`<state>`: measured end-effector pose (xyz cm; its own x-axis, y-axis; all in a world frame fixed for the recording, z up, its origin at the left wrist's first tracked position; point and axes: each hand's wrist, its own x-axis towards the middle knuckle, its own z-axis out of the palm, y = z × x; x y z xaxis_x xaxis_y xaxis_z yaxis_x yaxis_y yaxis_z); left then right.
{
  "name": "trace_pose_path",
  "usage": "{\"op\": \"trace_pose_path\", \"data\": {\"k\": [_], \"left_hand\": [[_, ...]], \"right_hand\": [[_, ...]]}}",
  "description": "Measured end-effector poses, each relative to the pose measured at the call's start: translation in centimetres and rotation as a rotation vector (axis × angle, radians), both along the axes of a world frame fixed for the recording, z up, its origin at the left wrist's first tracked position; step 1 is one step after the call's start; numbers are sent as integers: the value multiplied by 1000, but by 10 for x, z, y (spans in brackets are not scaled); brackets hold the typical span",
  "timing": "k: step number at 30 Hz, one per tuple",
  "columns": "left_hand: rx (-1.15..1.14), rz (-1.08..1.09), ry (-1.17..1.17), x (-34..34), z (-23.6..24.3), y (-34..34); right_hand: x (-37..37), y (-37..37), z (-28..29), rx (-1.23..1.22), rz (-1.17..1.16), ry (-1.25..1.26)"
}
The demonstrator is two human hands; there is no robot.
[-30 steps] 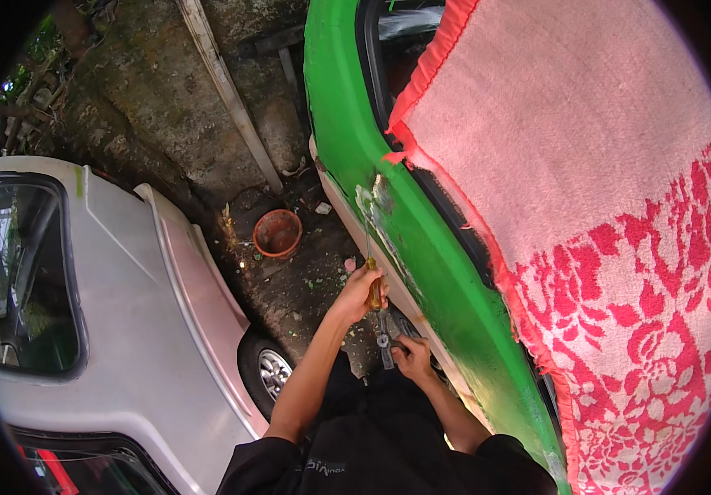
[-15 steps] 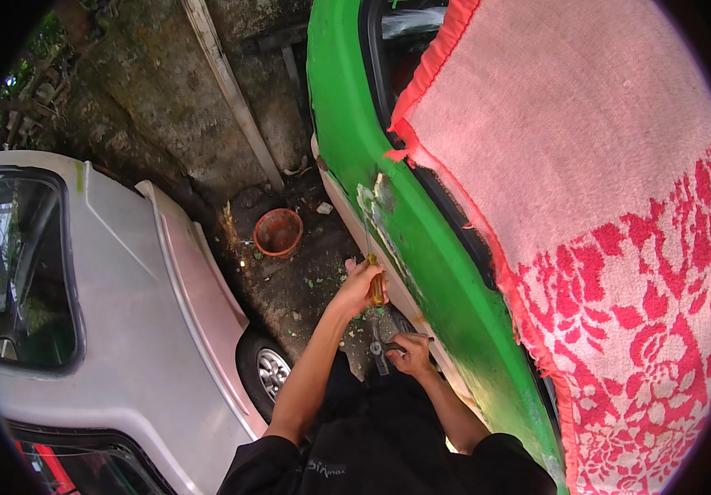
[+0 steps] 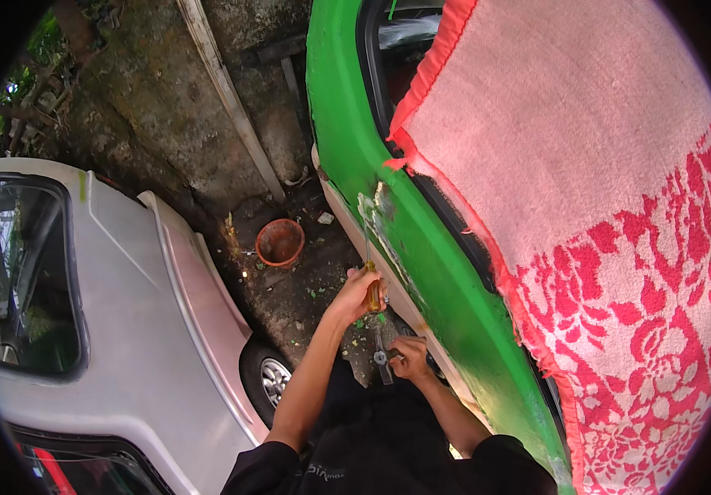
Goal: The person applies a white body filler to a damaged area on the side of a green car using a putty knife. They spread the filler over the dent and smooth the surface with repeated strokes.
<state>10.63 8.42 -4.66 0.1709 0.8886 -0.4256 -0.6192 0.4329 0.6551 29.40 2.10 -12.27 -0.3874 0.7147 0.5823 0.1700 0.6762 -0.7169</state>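
My left hand (image 3: 356, 295) is closed round the amber handle of a screwdriver (image 3: 374, 297). Its long thin shaft points away from me, with the tip at the chipped, bare patch (image 3: 376, 206) on the green car body (image 3: 421, 239). Closer to my body, my right hand (image 3: 410, 357) grips a hammer (image 3: 382, 358) by its handle. The metal hammer head lies just below the screwdriver's handle end, apart from it. Most of the hammer's handle is hidden by my fingers.
A pink and red floral towel (image 3: 570, 181) covers the car's roof at the right. To the left stands a silver car (image 3: 141, 313) with its wheel (image 3: 275, 378) near my left arm. An orange-brown plastic basin (image 3: 280, 242) sits on the littered ground before a stained wall (image 3: 149, 107).
The hammer has turned in my right hand, and its head has shifted slightly. My left hand still holds the screwdriver at the damaged patch. The whole view has shifted slightly.
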Motion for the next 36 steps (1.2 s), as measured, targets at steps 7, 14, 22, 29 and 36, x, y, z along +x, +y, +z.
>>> {"op": "trace_pose_path", "data": {"k": [7,14,22,29,36], "left_hand": [[24,8,-57,-3,-8,3],[20,75,-7,-3,-7,9],[-21,18,59,15,-20,-9],[49,30,71,10,-24,-3],[32,34,56,6,-25,1]], "right_hand": [[3,-8,5,-37,-8,32],[5,-15,3,-131,-72,68],[13,-19,9,-162,-50,53],[22,-15,-1,-138,12,1],[18,-8,-7,-75,42,-17]]}}
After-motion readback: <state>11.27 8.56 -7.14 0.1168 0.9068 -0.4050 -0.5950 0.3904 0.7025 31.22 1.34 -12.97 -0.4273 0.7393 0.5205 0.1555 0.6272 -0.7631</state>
